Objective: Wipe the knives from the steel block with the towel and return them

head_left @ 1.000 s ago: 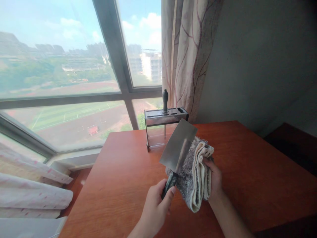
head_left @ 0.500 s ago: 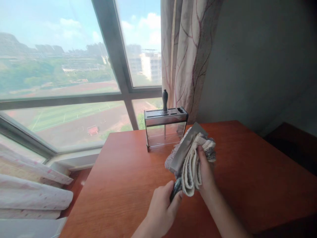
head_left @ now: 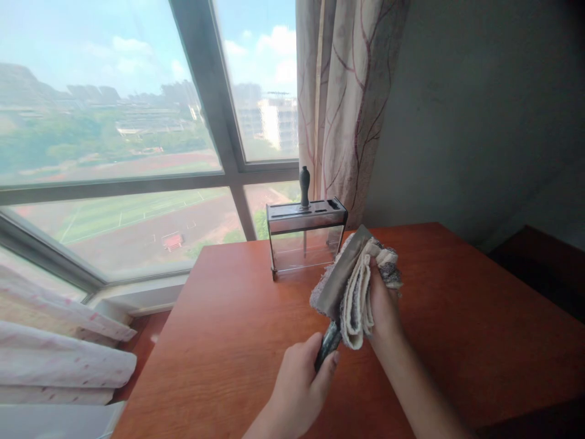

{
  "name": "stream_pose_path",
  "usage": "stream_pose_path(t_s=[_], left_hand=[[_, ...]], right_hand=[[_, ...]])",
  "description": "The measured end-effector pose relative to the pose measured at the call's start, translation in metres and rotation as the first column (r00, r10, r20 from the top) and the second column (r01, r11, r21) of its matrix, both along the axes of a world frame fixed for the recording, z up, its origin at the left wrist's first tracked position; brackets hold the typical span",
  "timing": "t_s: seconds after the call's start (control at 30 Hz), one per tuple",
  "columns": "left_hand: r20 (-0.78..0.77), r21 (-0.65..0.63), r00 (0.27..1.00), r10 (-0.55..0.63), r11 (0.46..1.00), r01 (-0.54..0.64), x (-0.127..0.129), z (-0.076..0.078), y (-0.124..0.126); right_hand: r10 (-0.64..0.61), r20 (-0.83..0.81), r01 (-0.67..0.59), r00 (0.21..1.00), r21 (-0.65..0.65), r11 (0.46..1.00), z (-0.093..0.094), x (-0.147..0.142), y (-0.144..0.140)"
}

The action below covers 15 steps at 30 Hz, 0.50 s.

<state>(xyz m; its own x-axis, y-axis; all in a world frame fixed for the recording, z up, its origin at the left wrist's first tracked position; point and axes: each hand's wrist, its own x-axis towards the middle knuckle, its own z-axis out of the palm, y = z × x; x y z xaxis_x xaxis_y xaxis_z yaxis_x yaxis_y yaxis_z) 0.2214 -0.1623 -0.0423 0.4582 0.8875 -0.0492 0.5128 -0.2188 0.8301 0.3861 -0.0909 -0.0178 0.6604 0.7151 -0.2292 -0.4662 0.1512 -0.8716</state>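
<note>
Bare table (head_left: 219, 341) left and right, only the knife block (head_left: 305, 235) and curtain (head_left: 347, 103) at the far edge.

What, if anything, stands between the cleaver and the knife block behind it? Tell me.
Nothing visible does. The cleaver, its handle in the left hand, has the cloth folded over its blade by the right hand. The table between it and the knife block shows only bare wood.

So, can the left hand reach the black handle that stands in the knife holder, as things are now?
Probably not at once. The left hand is closed on the cleaver, so it is not free. The table between it and the black handle in the knife holder looks bare.
</note>
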Motion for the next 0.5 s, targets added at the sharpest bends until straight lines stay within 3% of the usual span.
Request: stream_pose_path(t_s=[0.17,0.33,0.5], left_hand=[[0.005,-0.038,0.999,-0.040,0.998,0.041,-0.015,-0.002,-0.004],[0.056,-0.068,0.996,-0.062,0.996,0.066,-0.027,0.000,-0.005],[0.095,-0.096,0.995,-0.023,0.995,0.032,-0.035,0.000,-0.006]], right_hand=[[-0.035,0.036,0.034,0.999,0.052,0.998,0.002,0.017,0.015],[-0.101,0.129,0.099,0.986,0.025,0.995,0.001,0.024,0.020],[-0.110,0.071,0.098,0.991,0.164,0.982,0.004,0.034,0.028]])
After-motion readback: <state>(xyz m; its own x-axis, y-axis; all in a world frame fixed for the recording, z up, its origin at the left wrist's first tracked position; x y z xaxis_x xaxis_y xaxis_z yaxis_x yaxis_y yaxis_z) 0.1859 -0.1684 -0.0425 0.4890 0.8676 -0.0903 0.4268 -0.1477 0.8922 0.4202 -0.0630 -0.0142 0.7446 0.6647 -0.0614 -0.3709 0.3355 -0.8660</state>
